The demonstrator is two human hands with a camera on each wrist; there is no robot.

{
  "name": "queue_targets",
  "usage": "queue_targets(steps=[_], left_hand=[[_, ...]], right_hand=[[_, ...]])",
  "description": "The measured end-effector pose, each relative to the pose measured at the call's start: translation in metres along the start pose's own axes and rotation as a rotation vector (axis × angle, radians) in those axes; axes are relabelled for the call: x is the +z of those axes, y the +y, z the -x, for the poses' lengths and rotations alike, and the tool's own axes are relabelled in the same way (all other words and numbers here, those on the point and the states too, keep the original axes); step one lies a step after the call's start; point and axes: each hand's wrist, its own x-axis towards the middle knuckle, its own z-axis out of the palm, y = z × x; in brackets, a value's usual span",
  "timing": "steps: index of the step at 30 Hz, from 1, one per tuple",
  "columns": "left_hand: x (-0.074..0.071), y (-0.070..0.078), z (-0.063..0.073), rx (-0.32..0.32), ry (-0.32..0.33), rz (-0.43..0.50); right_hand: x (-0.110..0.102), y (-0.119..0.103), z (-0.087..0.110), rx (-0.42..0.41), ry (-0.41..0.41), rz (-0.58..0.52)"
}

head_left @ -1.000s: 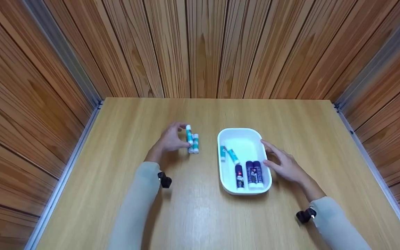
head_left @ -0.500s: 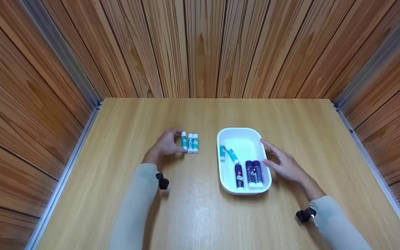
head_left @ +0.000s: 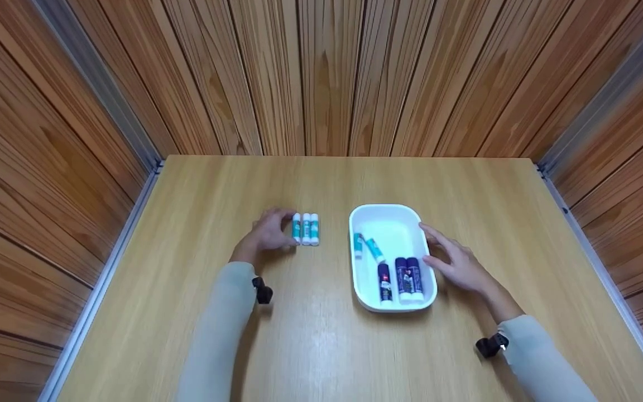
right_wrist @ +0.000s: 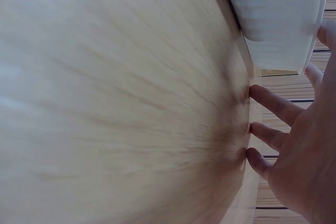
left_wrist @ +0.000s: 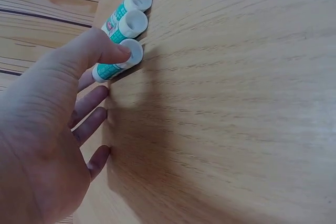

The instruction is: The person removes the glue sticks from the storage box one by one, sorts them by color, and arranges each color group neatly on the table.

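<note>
My left hand [head_left: 271, 230] pinches the leftmost teal-and-white glue stick [head_left: 297, 229] by its ends, thumb at the near end. In the left wrist view the thumb lies on that glue stick's white end [left_wrist: 135, 52]. Two matching glue sticks [head_left: 310, 229] lie just right of it, side by side on the table. My right hand [head_left: 455, 262] touches the right rim of a white tray [head_left: 385, 209] with thumb and forefinger. Its other fingers rest on the table in the right wrist view.
Inside the tray lie two small teal glue sticks [head_left: 375, 251] and, nearer me, three larger purple glue sticks [head_left: 385, 283]. Wood-panelled walls [head_left: 327, 78] stand behind and at both sides of the table [head_left: 310, 346].
The left hand has brought its glue stick down and left, from above the other two to the table beside them. The right hand and the tray stay put.
</note>
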Motion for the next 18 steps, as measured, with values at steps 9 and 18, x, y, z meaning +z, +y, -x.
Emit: queue_targets(steps=[9,18], left_hand=[[0.0014,-0.0002,0.0002,0.022,0.009,0.047],[0.0030,-0.0009,0.0013,0.037,0.018,0.067]], right_hand=[[-0.0003,0.0002,0.0002,-0.011,0.001,-0.010],[-0.0006,-0.0010,0.0008,-0.004,-0.004,-0.010]])
